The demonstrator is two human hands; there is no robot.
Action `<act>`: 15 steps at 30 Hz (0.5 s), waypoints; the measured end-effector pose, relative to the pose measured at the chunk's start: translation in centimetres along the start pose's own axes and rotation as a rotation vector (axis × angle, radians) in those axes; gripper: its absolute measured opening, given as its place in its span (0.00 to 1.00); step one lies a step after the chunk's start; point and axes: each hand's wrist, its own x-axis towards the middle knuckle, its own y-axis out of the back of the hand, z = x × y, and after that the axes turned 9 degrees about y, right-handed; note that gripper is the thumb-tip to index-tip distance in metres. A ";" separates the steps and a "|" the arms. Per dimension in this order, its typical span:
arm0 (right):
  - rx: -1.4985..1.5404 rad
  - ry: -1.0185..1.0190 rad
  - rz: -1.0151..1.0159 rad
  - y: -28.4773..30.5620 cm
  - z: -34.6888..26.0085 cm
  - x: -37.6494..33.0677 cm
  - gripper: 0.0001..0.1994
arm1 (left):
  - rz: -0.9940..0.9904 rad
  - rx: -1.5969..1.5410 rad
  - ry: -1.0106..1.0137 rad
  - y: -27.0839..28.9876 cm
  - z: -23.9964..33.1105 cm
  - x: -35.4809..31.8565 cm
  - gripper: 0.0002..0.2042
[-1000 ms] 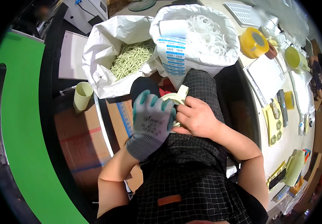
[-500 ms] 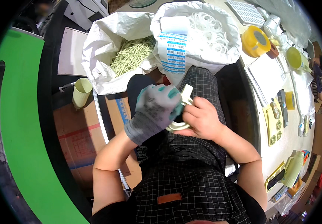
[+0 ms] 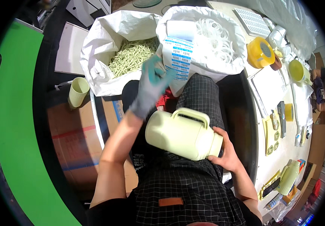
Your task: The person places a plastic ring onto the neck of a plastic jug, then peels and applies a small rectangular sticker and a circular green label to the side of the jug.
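A pale green jug (image 3: pixel 179 133) with a side handle lies on its side above my lap, its wide base to the left and its narrower neck to the right. My right hand (image 3: pixel 226 152) is closed around the neck end, thumb below and fingers above. My left hand (image 3: pixel 151 84), in a grey glove with teal fingertips, is raised off the jug beside a hanging strip of blue-and-white labels (image 3: pixel 177 56). Its fingers look spread, though slightly blurred; I cannot tell whether they touch the strip.
Two white sacks stand ahead: one holds small pale green sticks (image 3: pixel 132 56), the other translucent rings (image 3: pixel 217 41). A pale green cup (image 3: pixel 78 92) is at the left. On the right-hand table (image 3: pixel 262 158) are yellow tape (image 3: pixel 260 52), papers and another green jug (image 3: pixel 288 177).
The jug has turned from end-on to lying sideways, its handle now facing away from me. My left hand has let go of it and moved up to the label strip.
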 end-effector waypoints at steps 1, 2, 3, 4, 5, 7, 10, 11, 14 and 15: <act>-0.126 0.035 -0.079 0.3 -1.2 0.5 0.53 | 0.075 0.025 0.182 0.9 -0.1 3.7 0.41; -0.179 0.080 -0.135 0.2 -2.2 1.1 0.53 | 0.064 0.052 0.205 2.0 -2.6 7.0 0.43; -0.233 0.131 -0.191 0.1 -3.1 1.8 0.53 | 0.056 0.083 0.230 3.4 -5.1 10.2 0.45; -0.292 0.178 -0.240 0.0 -3.6 2.4 0.54 | 0.010 0.309 0.241 4.9 -7.5 12.1 0.44; -0.315 0.173 -0.259 0.5 -3.8 2.3 0.53 | -0.113 0.250 0.319 4.3 -8.4 12.6 0.41; -0.322 0.198 -0.238 0.9 -3.3 1.8 0.51 | -0.338 0.145 0.479 3.6 -9.3 11.0 0.33; -0.107 0.183 -0.136 0.5 -0.6 1.3 0.43 | -0.094 0.375 0.341 3.2 -10.9 6.7 0.21; -0.101 0.148 -0.124 0.4 -0.5 1.4 0.42 | -0.019 0.490 0.251 2.9 -9.5 5.1 0.22; -0.150 0.098 -0.190 0.6 -0.7 1.5 0.48 | 0.190 0.597 0.097 2.2 -5.5 2.0 0.22; -0.165 0.069 -0.220 0.7 -1.5 1.4 0.50 | 0.214 0.634 0.073 2.3 -5.1 1.6 0.21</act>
